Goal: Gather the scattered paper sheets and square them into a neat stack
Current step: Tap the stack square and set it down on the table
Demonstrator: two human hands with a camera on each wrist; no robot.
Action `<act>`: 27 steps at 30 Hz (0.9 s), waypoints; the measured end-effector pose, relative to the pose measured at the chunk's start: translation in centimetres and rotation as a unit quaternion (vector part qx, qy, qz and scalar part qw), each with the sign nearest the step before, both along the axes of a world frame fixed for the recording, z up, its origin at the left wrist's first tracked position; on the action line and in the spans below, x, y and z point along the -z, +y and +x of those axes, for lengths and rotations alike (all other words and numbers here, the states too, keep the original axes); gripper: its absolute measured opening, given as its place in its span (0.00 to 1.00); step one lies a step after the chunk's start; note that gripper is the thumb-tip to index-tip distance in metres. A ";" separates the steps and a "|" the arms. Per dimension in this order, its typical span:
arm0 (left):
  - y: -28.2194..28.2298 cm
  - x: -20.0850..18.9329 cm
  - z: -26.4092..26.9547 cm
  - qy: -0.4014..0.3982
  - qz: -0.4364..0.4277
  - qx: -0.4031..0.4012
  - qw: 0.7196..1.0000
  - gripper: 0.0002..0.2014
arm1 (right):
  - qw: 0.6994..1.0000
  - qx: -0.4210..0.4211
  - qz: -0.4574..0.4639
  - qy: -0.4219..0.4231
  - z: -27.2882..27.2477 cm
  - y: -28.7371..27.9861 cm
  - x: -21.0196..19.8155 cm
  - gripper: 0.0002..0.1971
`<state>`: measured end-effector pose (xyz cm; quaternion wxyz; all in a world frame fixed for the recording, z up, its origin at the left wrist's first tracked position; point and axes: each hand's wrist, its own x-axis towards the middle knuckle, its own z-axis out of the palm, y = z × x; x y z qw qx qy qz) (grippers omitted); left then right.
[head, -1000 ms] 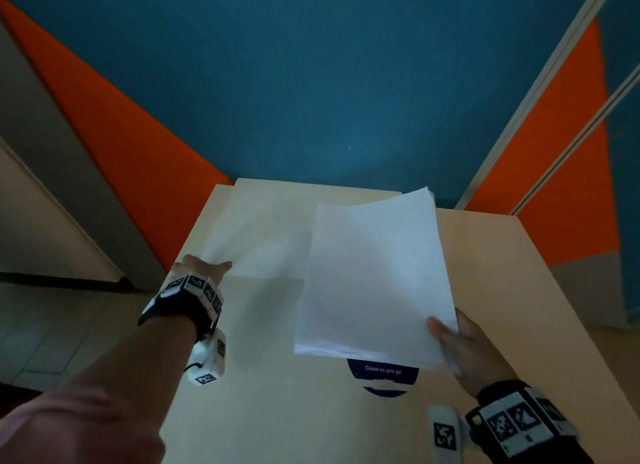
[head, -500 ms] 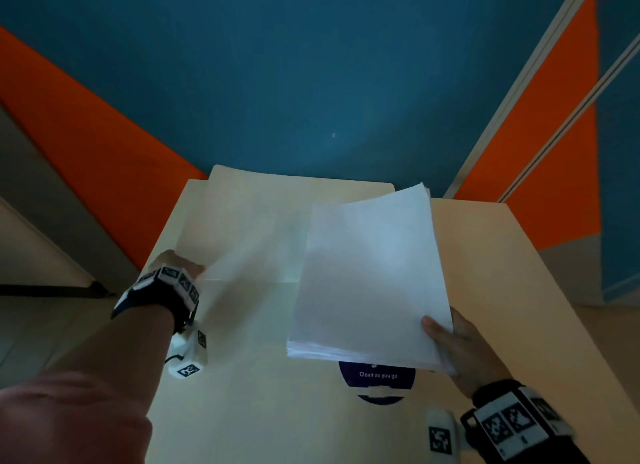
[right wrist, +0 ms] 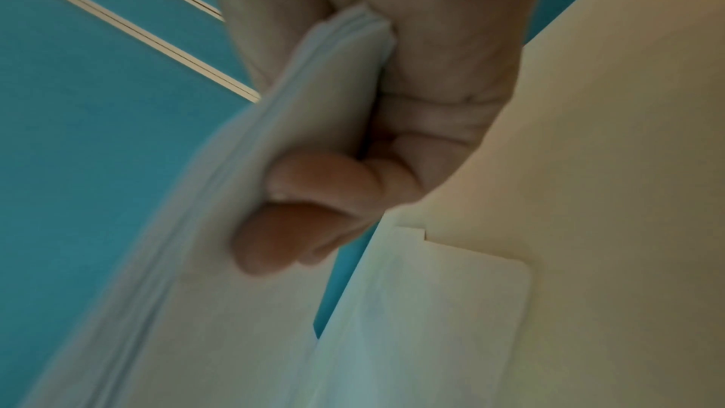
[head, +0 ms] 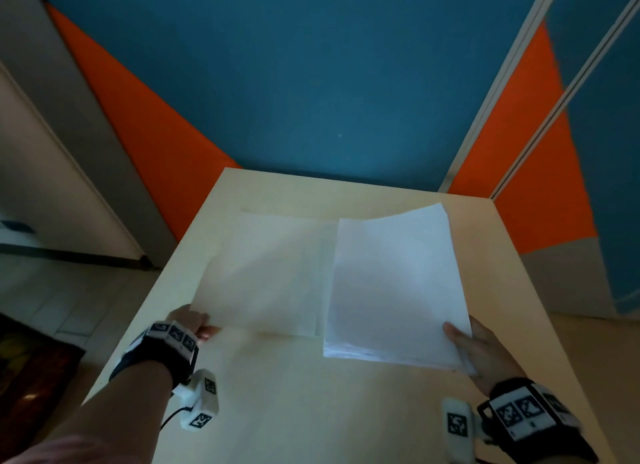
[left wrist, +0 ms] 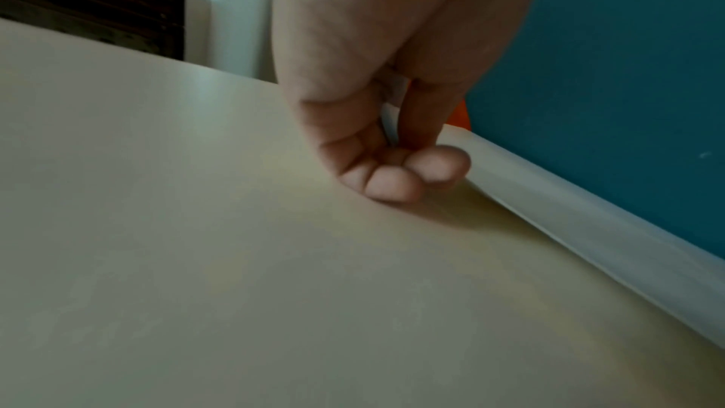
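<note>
A thick stack of white sheets (head: 394, 283) hangs just above the pale table (head: 311, 411), right of centre. My right hand (head: 459, 340) grips its near right corner, thumb on top. In the right wrist view the fingers (right wrist: 298, 228) are curled under the stack (right wrist: 188, 306). One loose sheet (head: 263, 273) lies to its left, its right edge tucked under the stack. My left hand (head: 204, 328) pinches that sheet's near left corner. The left wrist view shows the curled fingers (left wrist: 396, 179) holding the sheet's raised edge (left wrist: 569, 222).
The table ends at a blue and orange wall (head: 311, 83) at the far side and drops to the floor (head: 69, 308) on the left. Bare tabletop lies between my hands and me. The loose sheet (right wrist: 431, 321) shows below the stack in the right wrist view.
My left hand has drawn back toward me with the loose sheet's corner pinched and slightly lifted. The stack has stayed in my right hand. The blue sticker under it no longer shows.
</note>
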<state>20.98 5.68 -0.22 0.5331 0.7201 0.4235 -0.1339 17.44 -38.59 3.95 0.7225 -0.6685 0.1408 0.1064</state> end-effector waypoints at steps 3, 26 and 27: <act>-1.4 -0.5 -4.5 0.032 0.034 0.020 0.999 0.17 | 0.999 0.021 0.030 0.022 -2.5 -1.4 0.6 0.34; -2.6 1.8 -12.2 -0.003 0.036 0.024 0.999 0.07 | 0.965 -0.035 -0.229 0.120 -5.2 -1.9 4.6 0.20; -2.6 1.9 -12.2 -0.004 0.030 0.018 0.999 0.06 | 0.964 -0.036 -0.235 0.121 -5.0 -1.8 4.6 0.21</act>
